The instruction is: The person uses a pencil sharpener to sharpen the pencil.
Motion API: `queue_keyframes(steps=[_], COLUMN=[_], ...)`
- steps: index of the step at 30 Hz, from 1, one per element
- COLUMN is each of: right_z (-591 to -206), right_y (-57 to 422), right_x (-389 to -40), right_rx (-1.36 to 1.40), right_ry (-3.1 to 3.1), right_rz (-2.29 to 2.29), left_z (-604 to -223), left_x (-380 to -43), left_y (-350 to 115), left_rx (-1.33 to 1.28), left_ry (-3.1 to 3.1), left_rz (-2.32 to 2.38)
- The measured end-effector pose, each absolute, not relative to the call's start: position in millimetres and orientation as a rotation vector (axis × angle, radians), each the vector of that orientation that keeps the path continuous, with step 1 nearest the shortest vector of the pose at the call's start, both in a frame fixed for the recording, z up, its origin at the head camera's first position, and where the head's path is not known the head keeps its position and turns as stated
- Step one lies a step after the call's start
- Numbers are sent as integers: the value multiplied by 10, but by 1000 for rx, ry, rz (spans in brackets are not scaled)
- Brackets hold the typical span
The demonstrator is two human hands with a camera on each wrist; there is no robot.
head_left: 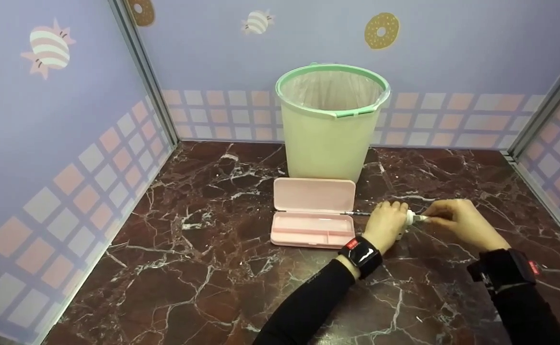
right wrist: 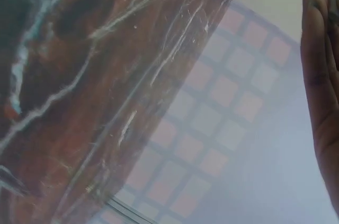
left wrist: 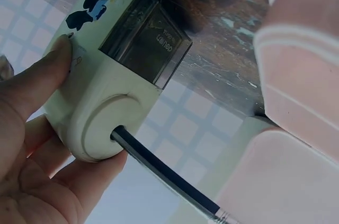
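Observation:
My left hand [head_left: 385, 223] grips a cream crank pencil sharpener [left wrist: 79, 83] with a dark see-through shavings drawer. The left wrist view shows the thumb on one side and fingers around the other. A dark pencil [left wrist: 164, 173] sticks out of the hole in the sharpener's end, its tip hidden inside. In the head view the pencil points left toward the open pink pencil case [head_left: 313, 194]. My right hand [head_left: 455, 218] pinches the crank handle [head_left: 420, 218] on the sharpener's opposite end. Only part of that hand shows at the right wrist view's edge.
A pale green bin [head_left: 330, 143] with a clear liner stands right behind the pencil case. Dark red marbled tabletop [head_left: 189, 287] spreads around both hands. Patterned panels [head_left: 213, 52] wall in the back and both sides.

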State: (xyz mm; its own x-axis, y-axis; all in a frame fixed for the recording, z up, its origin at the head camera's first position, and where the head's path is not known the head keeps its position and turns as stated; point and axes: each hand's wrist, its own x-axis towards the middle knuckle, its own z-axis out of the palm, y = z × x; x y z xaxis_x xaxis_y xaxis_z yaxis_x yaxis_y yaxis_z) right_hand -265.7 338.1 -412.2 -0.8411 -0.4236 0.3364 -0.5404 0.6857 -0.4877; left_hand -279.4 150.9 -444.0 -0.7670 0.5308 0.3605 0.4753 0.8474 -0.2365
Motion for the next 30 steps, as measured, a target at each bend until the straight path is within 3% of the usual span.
queue_keyframes(steps=[30], right_z=[-4270], right_y=[3188], right_x=[-2969], right_rx=[597], right_ry=[-2506], right_rz=[594], left_z=[-4473], left_x=[-2839], left_y=[1439], left_rx=[-840], left_ry=[-2493], left_rz=[244])
